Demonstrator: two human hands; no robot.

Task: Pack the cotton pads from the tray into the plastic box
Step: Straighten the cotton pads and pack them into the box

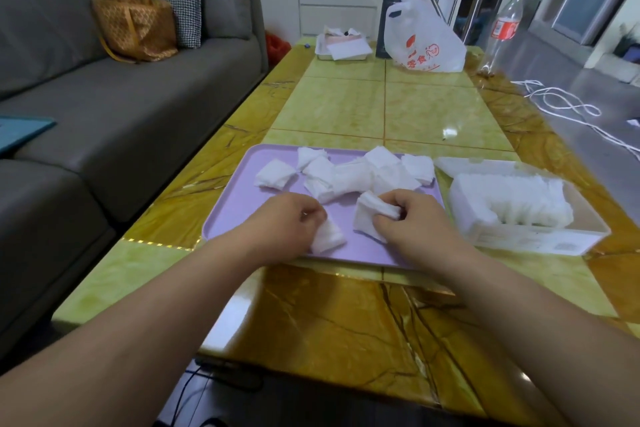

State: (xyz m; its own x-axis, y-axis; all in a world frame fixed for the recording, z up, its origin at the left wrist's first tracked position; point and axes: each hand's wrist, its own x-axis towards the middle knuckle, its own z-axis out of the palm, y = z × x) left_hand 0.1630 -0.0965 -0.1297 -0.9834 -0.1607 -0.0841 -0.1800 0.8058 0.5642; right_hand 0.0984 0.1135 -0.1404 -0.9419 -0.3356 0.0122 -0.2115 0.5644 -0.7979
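A grey sofa (121, 97) runs along the left side of the room, with a checked cushion (173, 0) and an orange woven bag (135, 24) on it. Beside it stands a long table (346, 107) with a glossy yellow-green and brown marbled top.

Near the front of the table lies a lilac tray (235, 208). Just to its right, about touching it, sits the clear plastic box (519, 239), open and already holding a packed row of white pads, with its lid (460, 165) lying behind it. At the far end are a white plastic bag (426, 42) with red print, a dark flask (389, 21), a clear bottle (502, 28) with a red label, and a small white tray of papers (341, 47).

Both of the person's hands are over the near part of the lilac tray. The left hand (284, 222) has its fingers curled and pinches a single pad (327, 236) that hangs down toward the tray. The right hand (415, 218) is curled too, thumb and fingers gripping a small stack of pads (372, 215).

The loose cotton pads (346, 173) lie heaped across the back half of the tray, and one bundle sits a little apart on the left.
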